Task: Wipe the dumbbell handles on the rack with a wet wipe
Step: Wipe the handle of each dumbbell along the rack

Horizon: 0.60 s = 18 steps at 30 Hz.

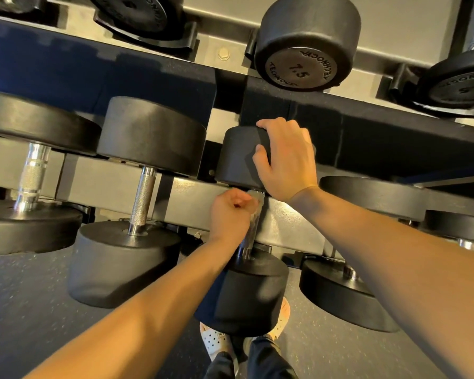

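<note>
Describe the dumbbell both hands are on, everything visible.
The dumbbell has two round matte black heads, rubber by the look, joined by a shiny metal handle. It lies on the lower rack, handle crossing the front rail, near head overhanging toward the person. The left hand is curled round the handle, hiding most of it; the right hand grips the far head. No weight marking shows.

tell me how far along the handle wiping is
Done: nothing shows which handles are already wiped. In hand: the left hand grips the middle dumbbell's handle, the right hand holds its far head; the wipe is not clearly visible. Left: possibly the neighbouring handle and others along the rack.
</note>
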Available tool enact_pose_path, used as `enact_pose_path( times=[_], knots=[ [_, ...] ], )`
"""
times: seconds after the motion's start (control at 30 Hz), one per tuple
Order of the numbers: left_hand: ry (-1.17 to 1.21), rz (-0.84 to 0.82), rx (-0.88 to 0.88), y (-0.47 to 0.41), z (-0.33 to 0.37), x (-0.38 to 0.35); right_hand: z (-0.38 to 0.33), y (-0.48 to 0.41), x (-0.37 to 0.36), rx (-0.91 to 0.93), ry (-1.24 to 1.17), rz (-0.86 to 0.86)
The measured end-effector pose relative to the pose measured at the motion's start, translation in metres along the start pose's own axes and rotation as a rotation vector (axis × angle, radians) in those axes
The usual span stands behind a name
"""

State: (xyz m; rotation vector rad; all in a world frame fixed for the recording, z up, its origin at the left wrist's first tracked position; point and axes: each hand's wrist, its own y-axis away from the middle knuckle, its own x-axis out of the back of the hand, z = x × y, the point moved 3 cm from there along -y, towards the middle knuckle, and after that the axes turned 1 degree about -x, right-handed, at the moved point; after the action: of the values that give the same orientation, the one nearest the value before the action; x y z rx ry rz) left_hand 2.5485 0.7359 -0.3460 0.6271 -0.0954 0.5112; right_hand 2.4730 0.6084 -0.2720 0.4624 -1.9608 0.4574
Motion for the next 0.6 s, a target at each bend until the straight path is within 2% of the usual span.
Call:
enact_pose_path(
  times=[0.1,0.2,0.43,0.6],
  knots=[
    [-0.002,0.076,-0.031,-0.004,0.0,-0.009,0.001,0.0,-0.001,0.004,0.006,0.009],
    [-0.2,-0.018,-0.059,-0.006,-0.002,-0.005,0.0,0.0,0.0,0.011,0.005,0.004],
    [-0.745,-0.346,0.106,0.015,-0.025,0.015,0.002,-0.002,-0.003,0.017,0.019,-0.018],
    [-1.029,-0.333,0.024,0.026,-0.01,0.008,0.003,-0.002,-0.003,0.016,-0.002,-0.008]
  ],
)
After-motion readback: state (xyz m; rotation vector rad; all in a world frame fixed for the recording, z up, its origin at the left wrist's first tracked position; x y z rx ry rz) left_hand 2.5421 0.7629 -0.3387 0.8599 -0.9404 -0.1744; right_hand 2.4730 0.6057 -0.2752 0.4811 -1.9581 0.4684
